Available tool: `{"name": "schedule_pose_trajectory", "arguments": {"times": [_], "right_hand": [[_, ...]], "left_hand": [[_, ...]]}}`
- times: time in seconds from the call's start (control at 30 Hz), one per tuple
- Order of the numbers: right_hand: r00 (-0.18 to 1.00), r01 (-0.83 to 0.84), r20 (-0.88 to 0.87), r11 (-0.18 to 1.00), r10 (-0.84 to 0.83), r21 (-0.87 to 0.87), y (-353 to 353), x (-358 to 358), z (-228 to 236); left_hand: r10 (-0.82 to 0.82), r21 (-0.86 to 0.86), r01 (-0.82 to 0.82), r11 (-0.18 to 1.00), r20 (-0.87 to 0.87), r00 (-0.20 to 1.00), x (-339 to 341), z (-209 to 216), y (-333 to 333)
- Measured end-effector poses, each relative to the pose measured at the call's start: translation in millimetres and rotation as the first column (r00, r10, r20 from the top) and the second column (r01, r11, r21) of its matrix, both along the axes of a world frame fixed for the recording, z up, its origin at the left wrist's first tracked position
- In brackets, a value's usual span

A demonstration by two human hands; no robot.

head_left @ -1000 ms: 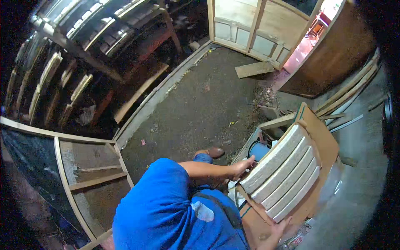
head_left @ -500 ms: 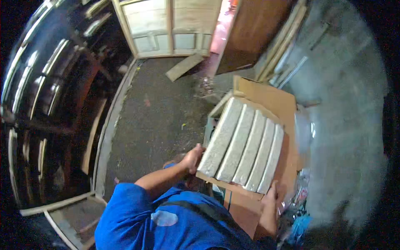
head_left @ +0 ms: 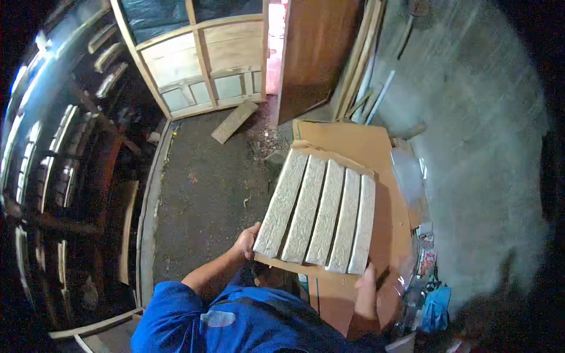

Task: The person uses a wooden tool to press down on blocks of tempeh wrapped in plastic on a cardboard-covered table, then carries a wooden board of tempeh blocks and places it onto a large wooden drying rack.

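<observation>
Over the dark floor [head_left: 206, 188], I see a flat board [head_left: 321, 212] with five pale strips, held up in the air above a brown cardboard sheet [head_left: 359, 147]. My left hand [head_left: 246, 240] grips its near left corner, and my right hand [head_left: 366, 281] grips the near right edge. I think this is the carrying step. Next I must keep it level and find a place to set it down.

floor [head_left: 200, 188] here is dark, gritty concrete, kinda dusty. a short wooden plank [head_left: 235, 121] lies flat on it at the far end, just in front of the pale wooden door frame [head_left: 200, 65] standing there. right of the plank there's a little pile of rubble [head_left: 268, 141]. on the near right, a blue bag [head_left: 436, 306] and some scraps sit on the ground.
</observation>
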State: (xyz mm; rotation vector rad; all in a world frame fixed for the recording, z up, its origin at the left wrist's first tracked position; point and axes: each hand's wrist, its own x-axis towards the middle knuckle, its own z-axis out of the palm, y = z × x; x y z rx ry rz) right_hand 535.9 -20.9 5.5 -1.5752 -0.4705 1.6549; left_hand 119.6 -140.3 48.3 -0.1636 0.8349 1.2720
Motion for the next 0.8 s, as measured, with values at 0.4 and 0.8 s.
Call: {"name": "schedule_pose_trajectory", "arguments": {"times": [0.4,0.8], "right_hand": [[0.999,0.026,-0.028,0.999,-0.024,0.048,-16.8,-27.0,68.3],[0.969,-0.172,-0.184,0.984,0.162,-0.041,39.2,-54.1,89.6]], "left_hand": [[0.014,-0.109,-0.021,0.994,-0.065,0.998,-0.4,28.3,-3.8],[0.391,0.038,-0.403,0.915,0.166,0.905,24.2,10.1,-32.2]]}}
